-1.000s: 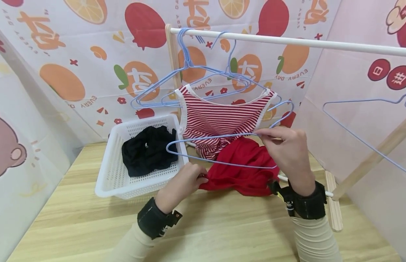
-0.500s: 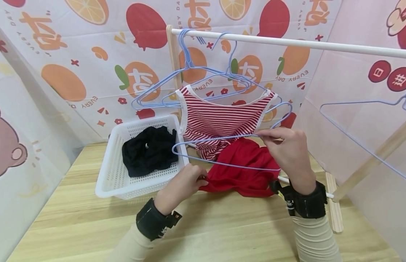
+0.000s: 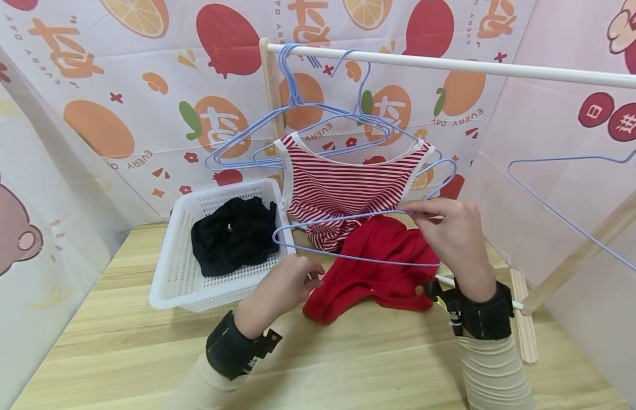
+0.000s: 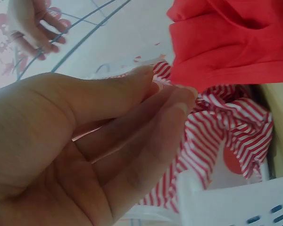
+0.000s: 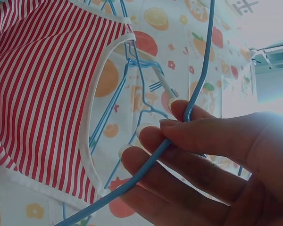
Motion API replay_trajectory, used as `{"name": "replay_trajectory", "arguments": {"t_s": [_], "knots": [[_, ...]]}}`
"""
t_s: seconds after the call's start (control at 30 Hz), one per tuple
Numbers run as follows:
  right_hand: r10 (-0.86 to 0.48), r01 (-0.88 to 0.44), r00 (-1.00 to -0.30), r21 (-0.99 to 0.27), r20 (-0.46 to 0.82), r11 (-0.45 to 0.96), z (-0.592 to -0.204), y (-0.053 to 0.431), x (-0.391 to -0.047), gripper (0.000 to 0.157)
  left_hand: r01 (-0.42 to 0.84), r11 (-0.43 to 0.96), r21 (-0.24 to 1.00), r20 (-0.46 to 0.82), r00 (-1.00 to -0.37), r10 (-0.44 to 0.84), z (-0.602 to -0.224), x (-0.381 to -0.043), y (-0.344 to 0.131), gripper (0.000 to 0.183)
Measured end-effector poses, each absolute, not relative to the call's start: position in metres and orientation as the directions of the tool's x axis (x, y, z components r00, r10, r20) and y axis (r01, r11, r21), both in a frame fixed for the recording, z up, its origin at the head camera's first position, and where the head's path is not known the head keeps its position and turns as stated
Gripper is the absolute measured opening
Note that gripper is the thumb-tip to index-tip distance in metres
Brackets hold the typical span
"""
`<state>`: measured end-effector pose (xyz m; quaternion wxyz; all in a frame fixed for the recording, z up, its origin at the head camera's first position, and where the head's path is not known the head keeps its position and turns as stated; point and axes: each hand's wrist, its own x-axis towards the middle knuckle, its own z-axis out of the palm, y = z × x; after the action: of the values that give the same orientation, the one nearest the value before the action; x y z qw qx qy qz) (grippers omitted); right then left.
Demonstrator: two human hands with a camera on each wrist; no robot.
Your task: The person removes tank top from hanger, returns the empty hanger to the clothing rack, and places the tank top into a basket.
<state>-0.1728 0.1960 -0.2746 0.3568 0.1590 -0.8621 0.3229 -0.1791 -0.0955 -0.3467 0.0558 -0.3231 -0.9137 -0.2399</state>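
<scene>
My right hand [image 3: 451, 233] pinches a light-blue wire hanger [image 3: 343, 217] near its neck, thumb against fingers; the right wrist view shows the blue wire [image 5: 146, 167] crossing those fingers. The hanger tilts sideways, its hook pointing up and right, above a crumpled red garment [image 3: 369, 282] on the table. Just left of that garment is my left hand [image 3: 282, 287], its fingers loosely bent and holding nothing. In the left wrist view a gap shows between thumb and fingers, with the red cloth [image 4: 231, 52] beyond. Behind hangs a red-and-white striped sleeveless top [image 3: 349, 182].
A white perforated basket [image 3: 161, 273] with a black garment [image 3: 231, 239] in it stands at left. Several blue hangers [image 3: 251, 128] hang from the white rail [image 3: 451, 64] of a wooden rack. Another hanger [image 3: 559, 208] hangs at the far right. The table [image 3: 349, 364] is wooden.
My left hand has let go of the red garment and drawn slightly left; the garment's near-left corner now lies down on the table. The held hanger's left end has shifted slightly right.
</scene>
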Motion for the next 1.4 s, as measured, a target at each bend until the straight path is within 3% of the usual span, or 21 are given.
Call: {"name": "replay_trajectory", "arguments": {"t_s": [0.27, 0.53, 0.77, 1.03, 1.4], "knots": [[-0.030, -0.469, -0.724, -0.459, 0.689, 0.755, -0.272, 0.201, -0.174, 0.015, 0.541, 0.714, 0.445, 0.215, -0.838, 0.501, -0.328, -0.168, -0.108, 0.022], [-0.021, -0.453, -0.748, -0.487, 0.663, 0.747, -0.274, 0.201, -0.174, 0.014, 0.509, 0.780, 0.365, 0.224, -0.861, 0.456, -0.328, -0.161, -0.138, 0.035], [-0.026, -0.474, -0.712, -0.453, 0.701, 0.755, -0.274, 0.205, -0.177, 0.012, 0.458, 0.834, 0.307, 0.204, -0.888, 0.412, -0.325, -0.158, -0.173, 0.046], [-0.015, -0.471, -0.690, -0.433, 0.723, 0.768, -0.274, 0.217, -0.178, 0.011, 0.480, 0.827, 0.291, 0.194, -0.876, 0.441, -0.333, -0.159, -0.225, 0.037], [-0.002, -0.439, -0.706, -0.435, 0.708, 0.786, -0.275, 0.227, -0.182, 0.011, 0.374, 0.875, 0.307, 0.052, -0.925, 0.377, -0.339, -0.157, -0.278, 0.025]]}}
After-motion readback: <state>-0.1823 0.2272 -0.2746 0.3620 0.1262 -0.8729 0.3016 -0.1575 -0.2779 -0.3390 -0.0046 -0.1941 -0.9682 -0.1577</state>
